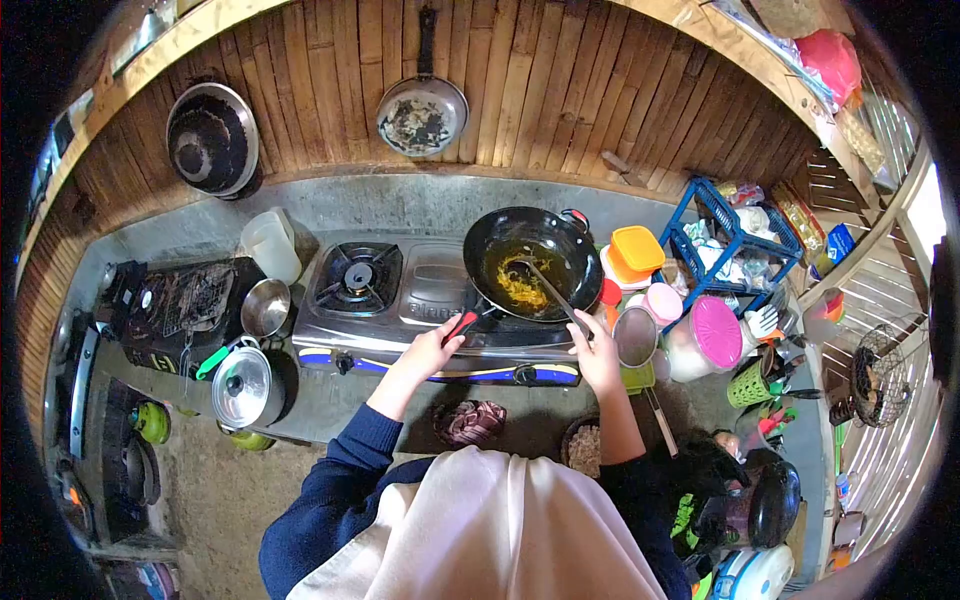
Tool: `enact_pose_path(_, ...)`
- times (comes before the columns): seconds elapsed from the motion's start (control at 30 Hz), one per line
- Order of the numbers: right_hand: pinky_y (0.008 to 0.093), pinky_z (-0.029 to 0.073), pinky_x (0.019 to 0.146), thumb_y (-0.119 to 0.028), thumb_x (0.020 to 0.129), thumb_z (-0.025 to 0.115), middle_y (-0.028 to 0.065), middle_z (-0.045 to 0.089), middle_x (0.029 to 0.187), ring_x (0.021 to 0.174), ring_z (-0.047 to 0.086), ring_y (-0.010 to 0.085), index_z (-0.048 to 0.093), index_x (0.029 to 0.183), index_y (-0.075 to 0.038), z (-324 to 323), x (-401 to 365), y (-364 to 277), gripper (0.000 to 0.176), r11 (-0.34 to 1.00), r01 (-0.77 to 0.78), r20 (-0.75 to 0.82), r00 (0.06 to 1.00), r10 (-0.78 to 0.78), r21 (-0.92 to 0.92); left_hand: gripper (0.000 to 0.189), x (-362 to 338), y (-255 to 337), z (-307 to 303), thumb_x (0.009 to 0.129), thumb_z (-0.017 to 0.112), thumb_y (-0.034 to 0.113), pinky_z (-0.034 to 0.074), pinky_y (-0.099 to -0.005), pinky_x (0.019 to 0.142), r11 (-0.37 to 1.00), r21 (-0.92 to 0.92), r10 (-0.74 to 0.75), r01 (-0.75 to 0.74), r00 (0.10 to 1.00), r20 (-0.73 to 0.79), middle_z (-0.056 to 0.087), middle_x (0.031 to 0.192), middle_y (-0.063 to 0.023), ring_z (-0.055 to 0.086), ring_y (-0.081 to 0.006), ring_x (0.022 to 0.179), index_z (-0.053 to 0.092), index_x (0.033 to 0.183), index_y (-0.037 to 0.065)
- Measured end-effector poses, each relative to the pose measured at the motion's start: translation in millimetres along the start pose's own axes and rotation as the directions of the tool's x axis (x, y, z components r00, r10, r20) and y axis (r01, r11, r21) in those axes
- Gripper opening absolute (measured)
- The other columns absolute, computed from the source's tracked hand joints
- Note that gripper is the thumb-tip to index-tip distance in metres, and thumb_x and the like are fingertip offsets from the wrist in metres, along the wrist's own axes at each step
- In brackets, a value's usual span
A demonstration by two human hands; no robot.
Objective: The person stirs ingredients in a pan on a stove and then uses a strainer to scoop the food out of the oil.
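A black wok (487, 243) stands on the right burner of the gas stove (425, 307). Shreds of yellow-orange food (522, 290) lie in its bottom in what looks like oil. My left hand (430, 352) is closed around the wok's red and black handle (462, 323). In my right hand (598, 355) is the handle of a long dark cooking spatula (553, 290), slanting down into the wok. Its tip lies among the food, and its exact shape is partly hidden there.
Left of the wok are the bare left burner (358, 275), a lidded pot (246, 387) and a small saucepan (266, 307). Close on the right stand a strainer (635, 335), a pink-lidded container (708, 335) and a blue rack (735, 235). A pan (423, 115) hangs behind.
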State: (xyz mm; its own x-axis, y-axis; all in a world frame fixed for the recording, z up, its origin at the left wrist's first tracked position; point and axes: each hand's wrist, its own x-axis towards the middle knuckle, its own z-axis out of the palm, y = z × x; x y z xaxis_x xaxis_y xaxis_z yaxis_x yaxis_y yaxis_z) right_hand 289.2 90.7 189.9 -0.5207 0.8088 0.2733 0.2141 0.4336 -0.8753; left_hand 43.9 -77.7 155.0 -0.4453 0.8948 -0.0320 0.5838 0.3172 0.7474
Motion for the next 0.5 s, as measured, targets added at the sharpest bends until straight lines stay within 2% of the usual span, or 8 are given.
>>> enact_pose_path(0.03,0.0273,0.05,0.055,-0.022,0.09,0.058,0.0105,0.061,0.079,0.058,0.059,0.0136,0.054,0.118,-0.006,3.6,2.6,0.8,0.033,1.0,0.015,0.001,1.0,-0.015,0.023,0.052,0.4,-1.3,0.7,0.088,0.054,0.034,0.045,-0.04,0.089,1.0,0.009,0.015,-0.015,1.0,-0.01,0.059,0.108,-0.0243,0.057,-0.0378,0.103,0.039,0.136,0.019)
enact_pose_path(0.07,0.0277,0.049,0.055,-0.022,0.09,0.058,0.0104,0.061,0.074,0.058,0.06,0.0139,0.054,0.119,-0.007,5.4,4.6,1.4,0.034,0.999,-0.007,0.003,1.0,0.007,-0.031,0.052,0.8,-2.7,1.3,0.088,0.054,0.034,0.045,-0.04,0.089,1.0,0.009,0.014,-0.014,1.0,-0.011,0.059,0.108,-0.0243,0.057,-0.0378,0.103,0.039,0.136,0.019)
enact_pose_path(0.2,0.0287,0.049,0.055,-0.021,0.089,0.058,0.0115,0.063,0.074,0.057,0.061,0.015,0.054,0.12,-0.008,9.4,10.5,12.1,0.034,0.998,-0.004,-0.017,1.0,0.003,-0.058,0.052,-0.2,0.4,-1.3,0.088,0.053,0.035,0.045,-0.0398,0.089,1.0,-0.007,-0.009,0.009,1.0,0.01,0.06,0.107,-0.0243,0.057,-0.0376,0.103,0.039,0.136,0.018)
enact_pose_path(0.3,0.0295,0.05,0.056,-0.021,0.089,0.058,0.0138,0.064,0.08,0.058,0.062,0.0169,0.054,0.12,-0.007,2.3,6.2,6.2,0.034,0.998,-0.004,-0.027,1.0,0.003,-0.057,0.052,0.0,-0.9,-0.4,0.089,0.053,0.035,0.045,-0.0399,0.089,1.0,-0.001,0.003,-0.003,1.0,0.01,0.059,0.108,-0.0245,0.057,-0.0374,0.103,0.038,0.136,0.018)
enact_pose_path(0.37,0.0287,0.05,0.057,-0.02,0.089,0.058,0.0146,0.064,0.085,0.059,0.063,0.0175,0.056,0.119,-0.006,-7.0,-0.6,-6.8,0.033,0.992,-0.097,-0.023,0.995,0.096,-0.086,0.053,0.9,-2.7,1.0,0.089,0.053,0.035,0.045,-0.04,0.089,1.0,0.0,0.031,-0.031,1.0,-0.002,0.059,0.108,-0.0246,0.057,-0.0373,0.103,0.038,0.137,0.018)
enact_pose_path(0.5,0.0262,0.051,0.057,-0.019,0.088,0.059,0.014,0.064,0.088,0.059,0.062,0.0153,0.056,0.118,-0.006,-27.2,-12.0,2.7,0.033,0.992,-0.039,-0.051,0.998,0.033,-0.122,0.052,-0.4,1.6,-3.2,0.089,0.052,0.035,0.045,-0.0392,0.089,1.0,-0.012,-0.016,0.017,0.999,0.033,0.06,0.108,-0.0246,0.057,-0.0368,0.104,0.038,0.137,0.02)
